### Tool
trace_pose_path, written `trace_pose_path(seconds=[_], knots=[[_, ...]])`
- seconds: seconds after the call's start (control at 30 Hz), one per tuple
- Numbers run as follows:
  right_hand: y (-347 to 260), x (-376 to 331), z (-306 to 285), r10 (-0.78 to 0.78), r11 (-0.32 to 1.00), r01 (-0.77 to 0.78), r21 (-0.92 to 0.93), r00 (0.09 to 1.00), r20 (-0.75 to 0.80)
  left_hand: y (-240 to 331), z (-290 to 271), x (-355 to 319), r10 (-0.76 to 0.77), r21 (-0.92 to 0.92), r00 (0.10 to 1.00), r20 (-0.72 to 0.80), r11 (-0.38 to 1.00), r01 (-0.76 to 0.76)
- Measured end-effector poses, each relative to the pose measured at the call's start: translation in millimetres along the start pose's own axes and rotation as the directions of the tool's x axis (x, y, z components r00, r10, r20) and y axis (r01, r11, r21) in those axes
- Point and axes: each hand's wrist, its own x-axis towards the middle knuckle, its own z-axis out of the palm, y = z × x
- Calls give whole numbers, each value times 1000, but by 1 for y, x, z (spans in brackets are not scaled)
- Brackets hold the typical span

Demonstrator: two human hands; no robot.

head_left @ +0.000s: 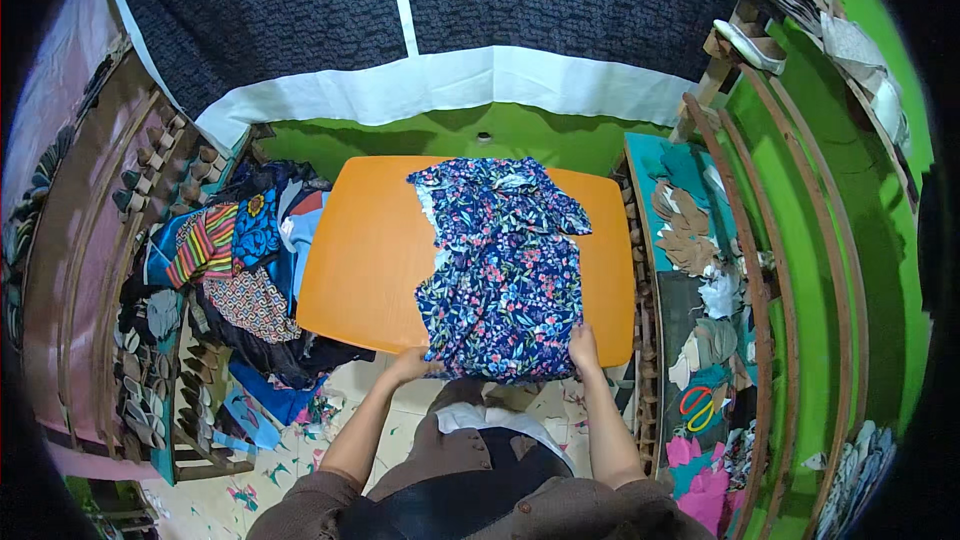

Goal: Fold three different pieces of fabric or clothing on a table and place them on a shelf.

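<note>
A navy floral cloth (505,275) with red, pink and green print lies spread over the orange table (360,260). Its left edge is ragged, and a flap sticks out at the upper right. My left hand (408,366) is closed on the cloth's near left corner, at the table's front edge. At the near right corner my right hand (583,350) grips the same cloth. The near end of the cloth hangs slightly over the table edge between my hands. Some fingertips of both hands are hidden by the fabric.
Patterned fabrics (250,305) are heaped left of the table, beside racks of shoe forms (145,400). A shelf (680,290) on the right bears cut pieces and scissors (697,408) with red and yellow handles. Scraps litter the floor (400,420). A dark curtain (560,10) hangs behind.
</note>
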Motion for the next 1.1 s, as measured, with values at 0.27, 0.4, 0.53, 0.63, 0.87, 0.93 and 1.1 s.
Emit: trace_pose_path(seconds=[0.27,0.4,0.53,0.63,0.87,0.93,1.1], knots=[[-3,-43,-24,-31,962,-72,264,930,367,-3,17,-28,114,-77,889,-443,983,-165],[-2,-68,-42,-192,937,84,339,936,297,6,25,-44,160,-68,790,-591,967,-246],[7,-92,-41,-184,929,71,364,940,286,-23,43,-54,160,-190,764,-625,918,-347],[9,-123,-30,-113,914,-47,403,925,362,-32,49,-87,122,-238,866,-484,934,-265],[39,-221,2,-188,856,-13,517,923,334,-77,88,-174,131,-502,948,-289,823,-267],[36,-261,10,-206,800,7,600,942,264,-113,96,-195,162,-499,949,-272,819,-283],[54,-350,16,-170,810,-19,586,949,265,-137,103,-274,190,-555,876,-444,709,-435]])
